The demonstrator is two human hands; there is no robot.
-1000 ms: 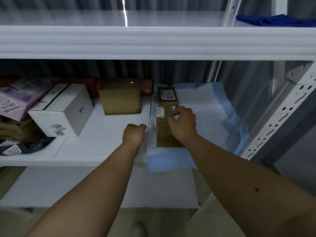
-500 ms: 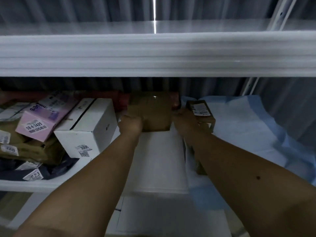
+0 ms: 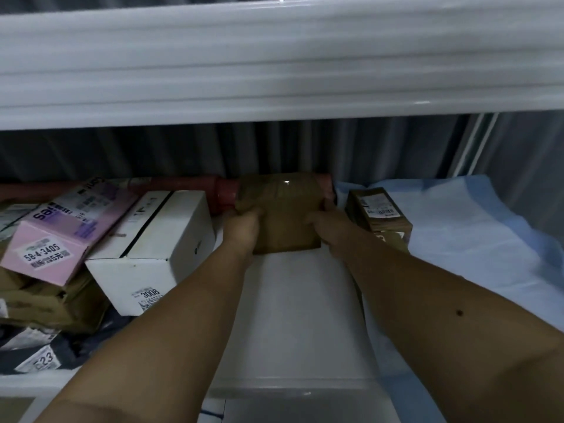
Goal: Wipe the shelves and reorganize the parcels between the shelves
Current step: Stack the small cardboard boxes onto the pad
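A brown taped cardboard parcel (image 3: 282,212) stands at the back middle of the white shelf (image 3: 299,315). My left hand (image 3: 244,225) grips its left side and my right hand (image 3: 325,224) grips its right side. Just to the right, a long narrow brown parcel (image 3: 380,216) with a white label lies on a light blue sheet (image 3: 464,236) spread over the shelf's right part. A white box (image 3: 158,251) marked 3008 sits to the left of my hands.
A pink box (image 3: 58,242) leans on brown parcels (image 3: 52,303) and dark bags (image 3: 36,352) at the left. A red roll (image 3: 225,193) lies along the back wall. The upper shelf's white edge (image 3: 274,65) hangs low overhead.
My right hand left the narrow parcel on the blue sheet and my left hand left the shelf edge. Both reached back and now hold the brown parcel's sides. The view moved closer.
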